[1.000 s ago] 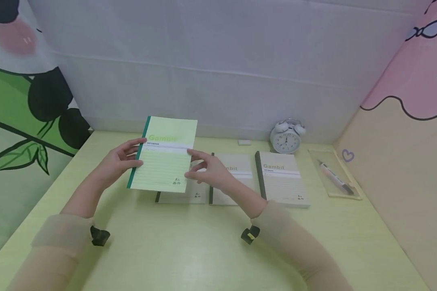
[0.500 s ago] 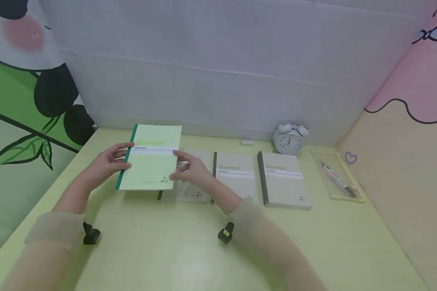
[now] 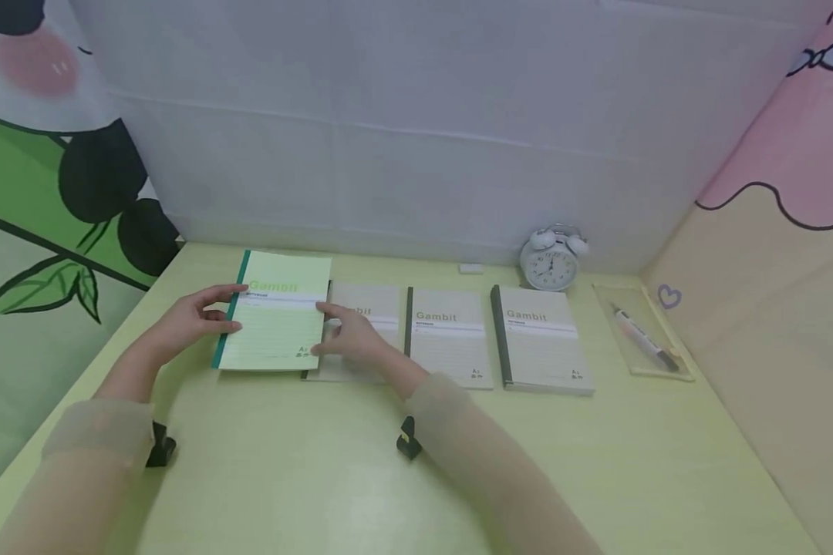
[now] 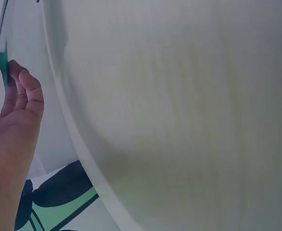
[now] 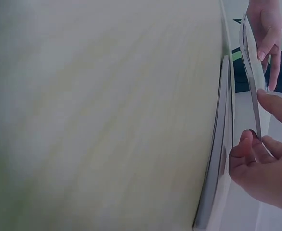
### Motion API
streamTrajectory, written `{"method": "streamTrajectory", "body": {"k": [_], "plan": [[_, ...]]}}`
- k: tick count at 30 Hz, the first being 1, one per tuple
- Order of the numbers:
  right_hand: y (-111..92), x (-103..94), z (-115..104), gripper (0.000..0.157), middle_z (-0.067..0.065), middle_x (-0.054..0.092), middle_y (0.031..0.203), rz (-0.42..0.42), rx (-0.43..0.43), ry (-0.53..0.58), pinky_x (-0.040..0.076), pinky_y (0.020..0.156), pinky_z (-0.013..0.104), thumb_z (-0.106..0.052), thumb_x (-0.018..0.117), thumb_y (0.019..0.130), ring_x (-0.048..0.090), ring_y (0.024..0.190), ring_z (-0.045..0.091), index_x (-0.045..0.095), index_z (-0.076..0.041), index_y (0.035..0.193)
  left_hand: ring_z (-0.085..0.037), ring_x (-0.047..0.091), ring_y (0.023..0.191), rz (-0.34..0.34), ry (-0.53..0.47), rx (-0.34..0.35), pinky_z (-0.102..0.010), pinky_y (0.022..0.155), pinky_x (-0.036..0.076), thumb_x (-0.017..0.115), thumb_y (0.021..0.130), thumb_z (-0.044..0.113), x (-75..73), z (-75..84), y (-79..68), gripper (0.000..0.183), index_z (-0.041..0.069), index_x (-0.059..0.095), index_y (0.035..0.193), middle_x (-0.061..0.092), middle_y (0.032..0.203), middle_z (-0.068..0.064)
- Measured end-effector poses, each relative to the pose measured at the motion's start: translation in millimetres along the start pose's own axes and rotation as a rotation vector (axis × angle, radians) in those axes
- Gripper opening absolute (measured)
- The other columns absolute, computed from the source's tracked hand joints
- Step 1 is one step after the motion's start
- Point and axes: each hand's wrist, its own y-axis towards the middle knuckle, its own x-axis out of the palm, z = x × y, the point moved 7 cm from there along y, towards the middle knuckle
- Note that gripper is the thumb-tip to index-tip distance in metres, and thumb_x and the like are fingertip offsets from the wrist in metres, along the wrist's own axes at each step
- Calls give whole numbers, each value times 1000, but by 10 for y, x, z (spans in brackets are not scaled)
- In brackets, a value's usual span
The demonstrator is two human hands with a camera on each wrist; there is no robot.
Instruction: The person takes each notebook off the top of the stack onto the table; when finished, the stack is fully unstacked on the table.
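A pale green notebook (image 3: 278,324) with a dark green spine is held by both hands at the left of the table, face up. My left hand (image 3: 190,320) grips its spine edge, thumb on the cover and fingers at the edge. The opposite edge is pinched by my right hand (image 3: 354,337). In the right wrist view the notebook (image 5: 250,62) appears edge-on, raised over the table. A grey notebook (image 3: 368,297) lies just to its right, partly hidden by the right hand and the green cover.
Two more grey notebooks, a middle one (image 3: 451,347) and a thicker right one (image 3: 544,351), lie in a row. Behind them stand a white alarm clock (image 3: 551,262) and an eraser (image 3: 470,269). A marker (image 3: 642,335) lies in a clear tray (image 3: 611,362) at right.
Both hands have carried the green notebook left and lowered it toward the table. More of the grey notebooks now shows.
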Motion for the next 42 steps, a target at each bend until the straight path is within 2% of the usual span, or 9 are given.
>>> {"method": "streamTrajectory", "body": {"k": [3,7,15,23,28,32,34,38,42], "plan": [[71,45,12,80,1,53,132,0,-6,-102,46,82,23,-18,79,76,56,102,14,38,-22,145,-31,45,115,-15,40,-31,-11,76,44,68,85,39,-21,-72,21,80,17,27,150,30,148,-17],[158,121,4,79,2,51,137,-1,-6,-220,37,104,26,-24,79,77,44,129,17,39,-21,144,-35,42,120,-27,57,-64,-16,77,44,69,84,40,-54,-170,50,83,17,25,150,30,148,-18],[214,199,19,75,-1,51,138,-12,16,-360,34,108,27,-31,78,77,43,131,17,42,-22,143,-40,39,125,-62,83,-93,-35,88,44,71,82,41,-65,-309,86,87,15,25,150,29,148,-23],[196,201,10,71,-2,51,139,-32,-6,-375,33,109,28,-30,76,79,41,133,17,44,-20,141,-32,48,106,-92,167,-110,-30,79,43,72,82,37,-83,-333,93,85,11,28,149,36,141,-26],[146,120,26,68,1,44,145,2,6,-291,28,112,33,-27,75,80,35,137,20,45,-22,140,-26,50,92,-87,249,-115,-29,72,42,72,82,37,-112,-335,136,82,8,32,147,51,121,-21],[92,41,24,67,-1,42,146,2,-5,-219,30,111,35,-25,75,80,39,135,22,46,-25,140,-24,50,87,-74,275,-110,-30,70,40,74,81,35,-117,-319,179,80,6,35,144,58,99,-14],[69,-4,15,66,-4,46,143,-9,-24,-191,39,104,31,-25,75,81,50,125,20,46,-25,140,-25,49,87,-60,282,-109,-30,69,39,74,81,34,-122,-281,189,78,6,36,143,56,98,-13],[2,-136,-22,64,-2,52,136,-26,-62,-142,49,82,22,-23,73,83,59,99,13,46,-21,140,-29,47,97,-37,309,-57,-30,71,40,70,84,33,-101,-56,177,72,6,37,142,53,117,-19],[-92,-322,-68,63,1,57,130,-29,-99,-126,48,69,20,-24,73,83,57,86,12,47,-18,140,-33,48,107,-15,354,51,-36,78,44,67,88,32,-24,243,157,68,5,37,143,50,133,-20]]}}
